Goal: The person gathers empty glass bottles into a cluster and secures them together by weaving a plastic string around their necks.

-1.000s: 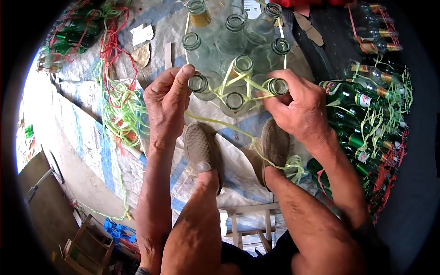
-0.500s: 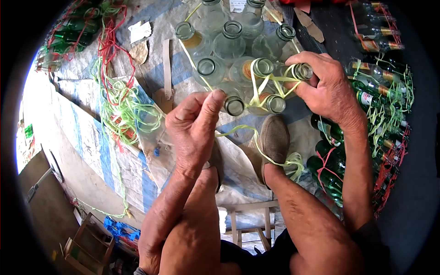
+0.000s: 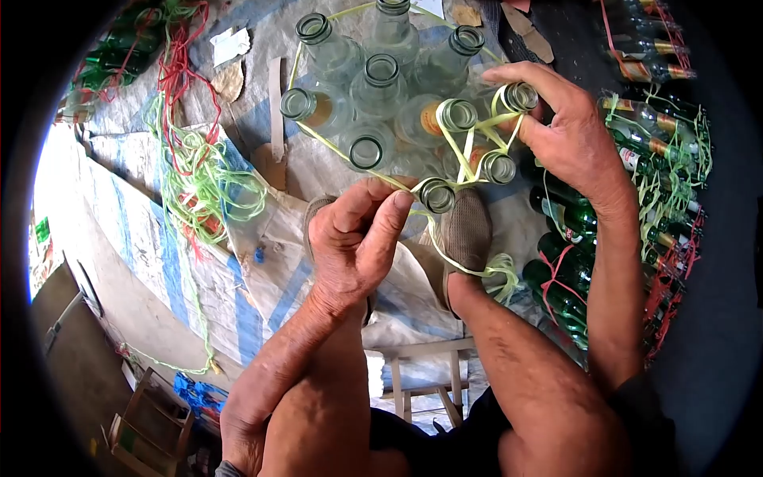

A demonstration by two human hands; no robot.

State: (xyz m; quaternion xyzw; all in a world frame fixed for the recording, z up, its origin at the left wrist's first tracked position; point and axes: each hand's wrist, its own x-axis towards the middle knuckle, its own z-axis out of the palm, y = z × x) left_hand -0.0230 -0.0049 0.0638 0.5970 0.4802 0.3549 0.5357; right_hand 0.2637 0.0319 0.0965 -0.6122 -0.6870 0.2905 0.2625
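Observation:
Several clear glass bottles (image 3: 382, 91) stand upright in a tight cluster before me. Yellow-green plastic twine (image 3: 463, 151) loops around the necks on the near right side, and a strand of it runs around the outside of the group. My left hand (image 3: 362, 234) pinches that twine between thumb and fingers, right beside the neck of the nearest bottle (image 3: 435, 195). The thumb and fingers of my right hand (image 3: 574, 143) curl around the neck of the rightmost bottle (image 3: 520, 97), where twine is looped. A loose tail of twine hangs down by my shoe (image 3: 467, 230).
A tangle of green and red twine (image 3: 211, 179) lies on the striped tarp (image 3: 171, 278) at left. Tied bundles of green bottles (image 3: 564, 278) line the right side, with more green bottles (image 3: 119, 60) at upper left. A wooden stool (image 3: 421, 374) stands below me.
The cluster has turned and tilted slightly, its near bottles shifting right. My left hand has moved a little right and down with the twine, which now meets the nearest bottle's neck.

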